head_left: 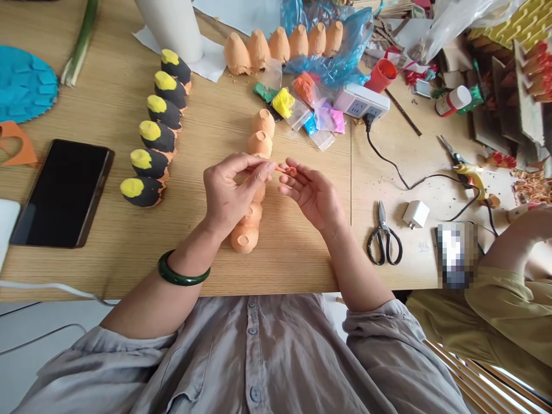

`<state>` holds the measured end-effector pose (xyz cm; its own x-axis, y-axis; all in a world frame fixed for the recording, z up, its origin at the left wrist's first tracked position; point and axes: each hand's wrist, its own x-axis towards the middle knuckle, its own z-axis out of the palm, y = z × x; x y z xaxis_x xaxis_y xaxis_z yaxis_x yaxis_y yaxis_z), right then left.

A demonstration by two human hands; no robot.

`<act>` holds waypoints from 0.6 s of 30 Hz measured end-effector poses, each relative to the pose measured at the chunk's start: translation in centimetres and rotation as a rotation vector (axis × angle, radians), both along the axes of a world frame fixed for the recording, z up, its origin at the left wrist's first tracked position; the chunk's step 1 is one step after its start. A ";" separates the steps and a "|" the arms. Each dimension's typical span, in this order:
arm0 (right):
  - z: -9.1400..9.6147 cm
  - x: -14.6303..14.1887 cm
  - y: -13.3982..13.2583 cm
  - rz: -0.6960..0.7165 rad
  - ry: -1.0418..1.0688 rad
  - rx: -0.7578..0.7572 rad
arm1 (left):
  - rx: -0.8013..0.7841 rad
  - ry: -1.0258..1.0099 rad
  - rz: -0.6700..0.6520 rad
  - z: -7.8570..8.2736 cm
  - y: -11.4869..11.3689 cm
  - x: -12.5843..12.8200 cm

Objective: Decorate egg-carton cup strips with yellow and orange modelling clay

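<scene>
Two bare hands meet above a plain orange egg-carton strip [260, 144] lying lengthwise on a wooden table [297, 253]. The left hand [228, 195], with one green bangle [183, 273] on its wrist, pinches one small orange piece [288, 170] between thumb and forefinger, just over the middle of the strip. The right hand [313, 195] lies palm up just right of the strip, fingers loosely spread, one fingertip touching the piece. Left of the strip stand six black cones with yellow tips [157, 129] in a row, and further left one dark phone [64, 192]. Beyond the strip is a row of six orange cones [280, 46]. Right of the strip lie one pair of scissors [383, 236] and one white plug [416, 214]. Far right, another person's arm [517, 236] rests.
</scene>
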<state>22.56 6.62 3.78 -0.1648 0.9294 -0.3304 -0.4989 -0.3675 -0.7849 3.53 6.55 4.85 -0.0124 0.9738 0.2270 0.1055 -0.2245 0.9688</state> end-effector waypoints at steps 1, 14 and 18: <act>-0.1 0.1 0.1 0.008 0.023 -0.012 | -0.021 -0.020 0.005 0.1 0.0 0.0; -0.3 0.3 0.4 0.030 0.064 -0.064 | -0.048 -0.081 0.057 0.1 0.3 0.2; 0.3 0.0 0.4 0.031 0.070 -0.091 | 0.002 -0.090 0.061 -0.5 0.4 0.5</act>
